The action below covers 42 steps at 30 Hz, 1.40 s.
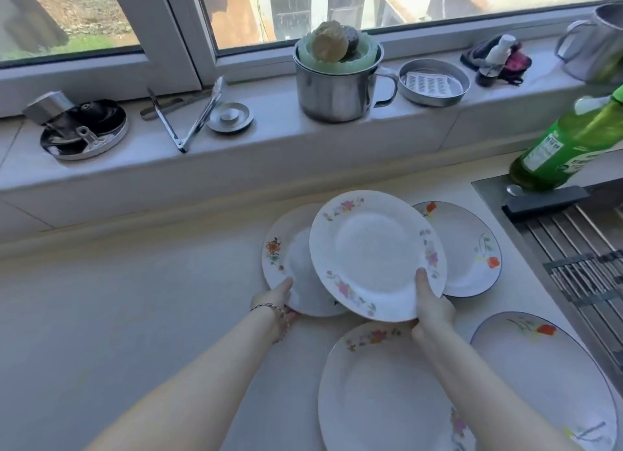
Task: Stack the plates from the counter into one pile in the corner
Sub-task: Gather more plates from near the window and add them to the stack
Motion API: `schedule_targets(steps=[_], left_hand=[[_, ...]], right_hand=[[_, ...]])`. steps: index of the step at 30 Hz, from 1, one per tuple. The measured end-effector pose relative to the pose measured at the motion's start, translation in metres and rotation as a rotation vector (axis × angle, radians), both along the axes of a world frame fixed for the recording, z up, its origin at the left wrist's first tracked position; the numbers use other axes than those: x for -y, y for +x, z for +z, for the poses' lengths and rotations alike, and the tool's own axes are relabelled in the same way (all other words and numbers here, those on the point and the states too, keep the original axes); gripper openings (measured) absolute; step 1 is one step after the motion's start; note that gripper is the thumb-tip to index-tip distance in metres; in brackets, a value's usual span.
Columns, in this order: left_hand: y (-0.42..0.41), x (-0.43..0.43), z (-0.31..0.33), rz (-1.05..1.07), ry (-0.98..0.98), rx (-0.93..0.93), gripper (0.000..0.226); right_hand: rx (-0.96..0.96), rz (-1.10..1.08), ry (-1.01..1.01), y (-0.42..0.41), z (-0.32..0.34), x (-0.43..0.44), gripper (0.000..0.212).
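Note:
My right hand (433, 307) grips the near rim of a white plate with pink flowers (374, 251), held tilted above the counter. My left hand (274, 302) holds the near edge of a white plate with orange flowers (286, 258), which lies on the counter partly under the raised plate. A blue-rimmed plate with red flowers (472, 248) lies behind to the right. A large oval plate with pink flowers (384, 393) lies near me, and a blue-rimmed oval plate (542, 376) lies at the right.
The sink with a metal rack (573, 248) borders the counter on the right, with a green bottle (569, 143) at its back corner. On the windowsill stand a steel mug with sponges (337, 89), tongs (188, 113), a round tin (435, 83) and a dark lid (84, 130).

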State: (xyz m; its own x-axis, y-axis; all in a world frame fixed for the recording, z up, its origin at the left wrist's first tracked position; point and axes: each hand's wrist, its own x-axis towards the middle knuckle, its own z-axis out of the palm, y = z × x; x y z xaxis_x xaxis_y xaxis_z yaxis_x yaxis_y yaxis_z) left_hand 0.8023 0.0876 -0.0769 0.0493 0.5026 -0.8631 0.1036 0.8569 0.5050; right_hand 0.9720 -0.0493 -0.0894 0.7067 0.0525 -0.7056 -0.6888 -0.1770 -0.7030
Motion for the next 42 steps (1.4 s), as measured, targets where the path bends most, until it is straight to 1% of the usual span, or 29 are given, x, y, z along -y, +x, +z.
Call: schedule_targets(steps=[4,6,8,11,12,14,16,18,20,23,27,29,32,36,39,42], left_hand=[[0.006,-0.001,0.001,0.001,0.072,0.013,0.032],[0.007,-0.003,0.003,-0.031,0.130,-0.010,0.034],[0.007,-0.006,0.009,-0.034,0.161,-0.013,0.029],[-0.004,-0.007,0.023,0.006,0.185,0.024,0.007],[-0.014,-0.006,0.028,0.017,0.201,0.022,0.006],[-0.045,0.000,0.038,0.014,0.241,0.017,0.012],[-0.089,0.004,0.048,-0.008,0.300,-0.003,0.013],[-0.142,0.007,0.062,-0.028,0.390,-0.052,0.003],[-0.201,0.011,0.075,-0.029,0.478,-0.108,0.012],[-0.294,0.025,0.094,0.004,0.576,-0.177,0.011],[-0.426,0.045,0.109,0.149,0.584,-0.212,0.005],[-0.470,0.048,0.114,0.193,0.569,-0.200,0.004],[-0.565,0.058,0.130,0.298,0.635,-0.208,0.007],[-0.655,0.072,0.141,0.372,0.703,-0.266,0.013],[-0.716,0.086,0.140,0.431,0.691,-0.302,0.013],[-0.757,0.098,0.134,0.472,0.648,-0.326,0.014]], right_hand=[[0.005,-0.010,0.064,0.005,0.015,0.006,0.033],[0.002,0.003,0.094,0.003,0.021,0.009,0.032],[-0.003,0.014,0.130,-0.002,0.027,0.012,0.030],[0.000,0.016,0.170,-0.015,0.038,0.014,0.027],[-0.001,0.023,0.176,-0.021,0.042,0.014,0.026],[-0.016,0.029,0.202,-0.039,0.049,0.015,0.024],[-0.050,0.053,0.227,-0.061,0.058,0.014,0.019],[-0.095,0.071,0.254,-0.088,0.067,0.011,0.015],[-0.146,0.098,0.295,-0.119,0.076,0.007,0.014],[-0.196,0.192,0.346,-0.175,0.085,-0.008,0.012],[-0.247,0.295,0.363,-0.274,0.096,-0.039,0.011],[-0.288,0.336,0.370,-0.312,0.102,-0.049,0.011],[-0.319,0.443,0.330,-0.407,0.110,-0.075,0.012],[-0.370,0.549,0.358,-0.494,0.120,-0.095,0.011],[-0.401,0.619,0.362,-0.544,0.125,-0.104,0.005],[-0.385,0.664,0.358,-0.577,0.128,-0.112,0.011]])
